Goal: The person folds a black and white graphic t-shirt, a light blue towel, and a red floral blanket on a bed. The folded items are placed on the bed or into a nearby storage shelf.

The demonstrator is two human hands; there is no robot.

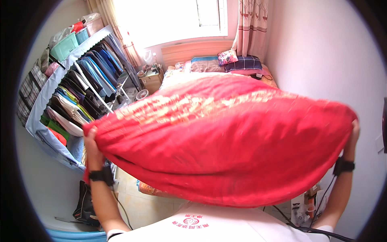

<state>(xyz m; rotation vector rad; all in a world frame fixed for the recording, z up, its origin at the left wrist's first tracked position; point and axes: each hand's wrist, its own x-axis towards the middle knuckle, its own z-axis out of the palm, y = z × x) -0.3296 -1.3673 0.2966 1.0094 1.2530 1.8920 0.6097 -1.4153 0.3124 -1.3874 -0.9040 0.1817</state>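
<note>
A large red quilt with a pale gold patterned band is stretched wide between my hands, raised and billowing over the bed. My left hand grips its left corner, and some red cloth hangs down behind that wrist. At the far right my right hand clutches the other corner, its fingers partly hidden by the cloth. Most of the mattress is covered from view. The orange patterned bed edge shows below the quilt. Pillows, among them a dark checked pillow, lie by the wooden headboard.
To the left stands an open clothes rack full of hanging garments, with storage boxes on top. A bedside cabinet sits beside the bed. Bare wall rises close on the right. A black bag rests at lower left. Cables trail from both wristbands.
</note>
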